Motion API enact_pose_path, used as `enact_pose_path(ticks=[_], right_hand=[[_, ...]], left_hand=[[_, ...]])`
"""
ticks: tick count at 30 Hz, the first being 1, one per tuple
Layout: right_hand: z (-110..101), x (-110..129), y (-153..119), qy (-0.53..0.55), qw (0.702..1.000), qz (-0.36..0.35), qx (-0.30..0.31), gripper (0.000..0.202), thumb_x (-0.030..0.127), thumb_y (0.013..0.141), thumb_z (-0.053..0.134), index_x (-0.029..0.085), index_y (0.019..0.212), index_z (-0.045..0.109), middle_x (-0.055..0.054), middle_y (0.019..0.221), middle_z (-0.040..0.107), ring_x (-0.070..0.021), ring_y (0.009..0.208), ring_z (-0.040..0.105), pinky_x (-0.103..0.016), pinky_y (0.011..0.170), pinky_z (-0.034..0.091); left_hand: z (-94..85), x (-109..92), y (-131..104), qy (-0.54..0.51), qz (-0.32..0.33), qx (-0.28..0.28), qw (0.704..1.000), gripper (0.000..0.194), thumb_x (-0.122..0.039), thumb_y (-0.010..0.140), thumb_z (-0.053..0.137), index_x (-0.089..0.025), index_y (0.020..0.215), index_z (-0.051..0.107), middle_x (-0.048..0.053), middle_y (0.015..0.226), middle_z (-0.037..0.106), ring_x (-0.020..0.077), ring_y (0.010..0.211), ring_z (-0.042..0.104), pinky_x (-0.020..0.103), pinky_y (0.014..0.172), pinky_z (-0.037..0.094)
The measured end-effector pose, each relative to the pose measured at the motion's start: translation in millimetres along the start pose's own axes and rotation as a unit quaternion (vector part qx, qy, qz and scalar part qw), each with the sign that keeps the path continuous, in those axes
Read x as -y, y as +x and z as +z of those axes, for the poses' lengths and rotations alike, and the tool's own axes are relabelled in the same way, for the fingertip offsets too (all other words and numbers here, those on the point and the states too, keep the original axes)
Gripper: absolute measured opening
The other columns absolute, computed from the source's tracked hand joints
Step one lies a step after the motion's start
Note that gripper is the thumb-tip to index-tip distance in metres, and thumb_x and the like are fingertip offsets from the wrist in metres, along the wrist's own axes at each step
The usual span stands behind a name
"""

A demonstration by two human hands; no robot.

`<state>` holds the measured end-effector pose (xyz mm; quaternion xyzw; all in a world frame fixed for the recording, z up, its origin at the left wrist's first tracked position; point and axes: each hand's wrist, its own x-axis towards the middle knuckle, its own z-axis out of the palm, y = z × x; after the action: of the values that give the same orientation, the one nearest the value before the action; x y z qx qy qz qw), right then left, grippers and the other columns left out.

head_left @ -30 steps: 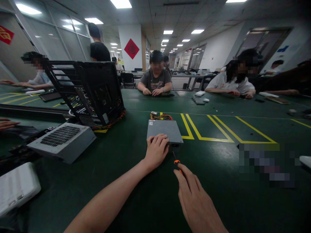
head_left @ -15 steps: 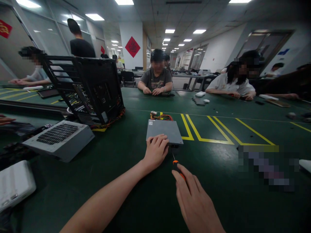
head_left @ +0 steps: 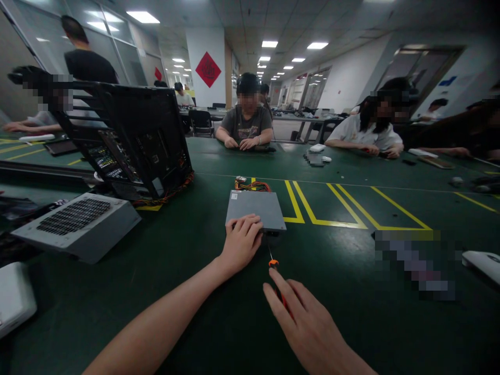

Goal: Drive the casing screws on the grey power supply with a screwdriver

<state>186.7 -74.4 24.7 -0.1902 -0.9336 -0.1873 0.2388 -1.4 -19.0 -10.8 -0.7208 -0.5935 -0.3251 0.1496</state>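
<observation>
A flat grey computer power supply (head_left: 258, 205) lies on the green table ahead of me, its bundle of coloured cables (head_left: 253, 184) at the far side. My left hand (head_left: 241, 242) grips its near edge, fingers curled over the top. In my right hand (head_left: 300, 315) is an orange-and-black screwdriver (head_left: 274, 264), its thin shaft pointing at the near face of the power supply. The index finger stretches along the handle and the thumb is held a little away from it. Whether the tip touches a screw is too small to tell.
An open black computer case (head_left: 128, 140) stands at the left. In front of it rests a larger grey power supply (head_left: 86, 219) with a fan grille. A white device (head_left: 15, 299) lies at the left edge, another white object (head_left: 482, 263) at the right. Several people sit around the table.
My view has turned slightly to the right, so everything sits further left. The fingers of my right hand have loosened and shifted on the screwdriver handle. My left hand keeps its hold.
</observation>
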Motion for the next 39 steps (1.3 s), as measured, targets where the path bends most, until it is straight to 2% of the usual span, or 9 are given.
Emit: enact_pose_path(ticks=[3, 5, 9, 14, 20, 27, 34, 39], right_hand=[[0, -7, 1, 0.035, 0.998, -0.060, 0.000, 0.032, 0.004, 0.081, 0.035, 0.015, 0.103, 0.055, -0.022, 0.105, 0.060, -0.0178, 0.071, 0.062, -0.029, 0.059, 0.050], [4, -12, 1, 0.045, 0.996, -0.074, -0.011, 0.023, 0.008, 0.081, 0.042, 0.014, 0.099, 0.056, -0.024, 0.102, 0.061, -0.0163, 0.066, 0.061, -0.028, 0.056, 0.049], [18, -19, -7, 0.069, 0.993, -0.081, -0.043, 0.014, 0.018, 0.078, 0.054, 0.016, 0.092, 0.056, -0.020, 0.099, 0.063, -0.0173, 0.072, 0.061, -0.030, 0.062, 0.049], [27, -18, -16, 0.136, 0.987, -0.074, -0.031, 0.025, 0.026, 0.079, 0.045, 0.012, 0.097, 0.056, -0.021, 0.104, 0.061, -0.0233, 0.086, 0.060, -0.034, 0.067, 0.051], [30, -14, -16, 0.170, 0.982, -0.082, -0.013, 0.029, 0.023, 0.079, 0.049, 0.010, 0.105, 0.054, -0.018, 0.111, 0.059, -0.0194, 0.081, 0.060, -0.032, 0.068, 0.050], [36, -12, -20, 0.191, 0.979, -0.043, -0.058, 0.026, 0.035, 0.080, 0.053, 0.011, 0.090, 0.052, -0.020, 0.099, 0.063, -0.0181, 0.076, 0.061, -0.031, 0.064, 0.049], [31, -10, -19, 0.182, 0.981, -0.051, 0.039, 0.030, 0.031, 0.080, 0.053, 0.017, 0.107, 0.054, -0.016, 0.109, 0.059, -0.0195, 0.086, 0.060, -0.030, 0.068, 0.050], [26, -10, -18, 0.201, 0.977, -0.058, 0.044, 0.031, 0.023, 0.081, 0.046, 0.014, 0.110, 0.053, -0.017, 0.115, 0.056, -0.0189, 0.088, 0.060, -0.029, 0.069, 0.050]], left_hand=[[0.3, 0, 0, 0.006, 0.001, 0.000, 1.000, 0.018, -0.022, 0.083, 0.048, -0.022, 0.101, 0.051, 0.004, 0.115, 0.056, 0.0191, 0.112, 0.045, 0.038, 0.088, 0.027], [1.1, 0, 0, 0.008, 0.002, 0.001, 1.000, 0.019, -0.022, 0.083, 0.048, -0.022, 0.101, 0.051, 0.004, 0.115, 0.056, 0.0193, 0.112, 0.045, 0.038, 0.088, 0.027], [2.0, 1, 1, 0.008, 0.005, 0.000, 1.000, 0.019, -0.023, 0.083, 0.047, -0.022, 0.102, 0.051, 0.004, 0.115, 0.056, 0.0192, 0.112, 0.046, 0.038, 0.088, 0.026], [0.6, 1, 1, 0.011, 0.009, 0.007, 1.000, 0.019, -0.023, 0.084, 0.047, -0.022, 0.102, 0.050, 0.003, 0.116, 0.056, 0.0186, 0.112, 0.045, 0.038, 0.087, 0.027], [0.6, 0, 1, 0.009, 0.007, 0.005, 1.000, 0.018, -0.023, 0.084, 0.046, -0.022, 0.102, 0.050, 0.004, 0.115, 0.056, 0.0189, 0.112, 0.045, 0.038, 0.088, 0.026], [1.0, 0, 1, 0.008, 0.009, 0.003, 1.000, 0.019, -0.023, 0.084, 0.046, -0.022, 0.103, 0.051, 0.005, 0.115, 0.056, 0.0198, 0.113, 0.045, 0.038, 0.088, 0.026], [0.8, 0, 1, 0.013, 0.009, 0.002, 1.000, 0.019, -0.023, 0.084, 0.046, -0.022, 0.102, 0.050, 0.004, 0.116, 0.056, 0.0186, 0.112, 0.045, 0.038, 0.087, 0.027], [0.9, 0, 0, 0.014, 0.007, 0.006, 1.000, 0.019, -0.023, 0.084, 0.046, -0.022, 0.102, 0.051, 0.005, 0.115, 0.056, 0.0193, 0.112, 0.045, 0.038, 0.087, 0.026]])
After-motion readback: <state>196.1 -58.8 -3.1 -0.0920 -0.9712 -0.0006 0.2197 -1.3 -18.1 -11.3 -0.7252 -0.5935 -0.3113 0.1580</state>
